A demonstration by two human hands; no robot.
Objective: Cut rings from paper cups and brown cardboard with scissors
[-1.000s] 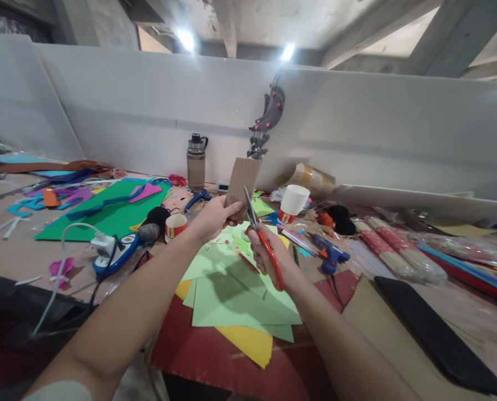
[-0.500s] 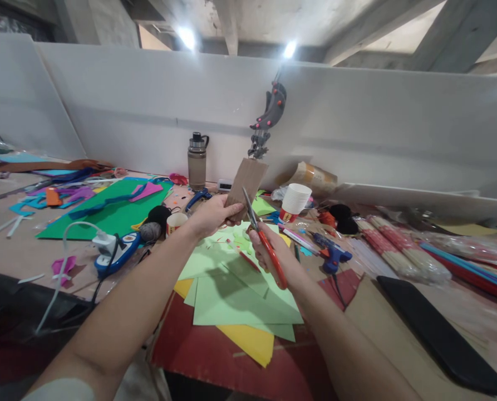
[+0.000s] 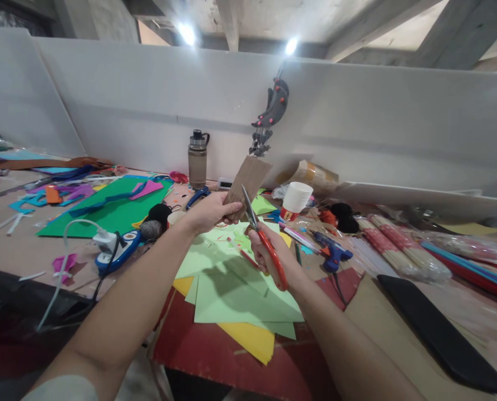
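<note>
My left hand [image 3: 215, 211] pinches the lower end of a brown, wood-toned strip of card [image 3: 250, 177], which tilts up and to the right. My right hand [image 3: 269, 245] is closed round the red handles of a pair of scissors [image 3: 275, 260]. Their blades point up and lie at the right side of the card, near my left fingertips; whether they touch it I cannot tell. Beneath both hands, light green paper sheets [image 3: 240, 301] are piled over yellow paper [image 3: 252, 341] on a red board [image 3: 198, 351].
Behind the hands stand a bottle [image 3: 197, 161] and stacked paper cups [image 3: 296, 199]. A blue glue gun [image 3: 334, 252] and a black flat object [image 3: 436, 334] lie to the right. At left are a power strip [image 3: 121, 253] and a green sheet [image 3: 102, 209].
The card's top end has shifted slightly to the right and up. Both hands have hardly moved, still holding the card and the scissors.
</note>
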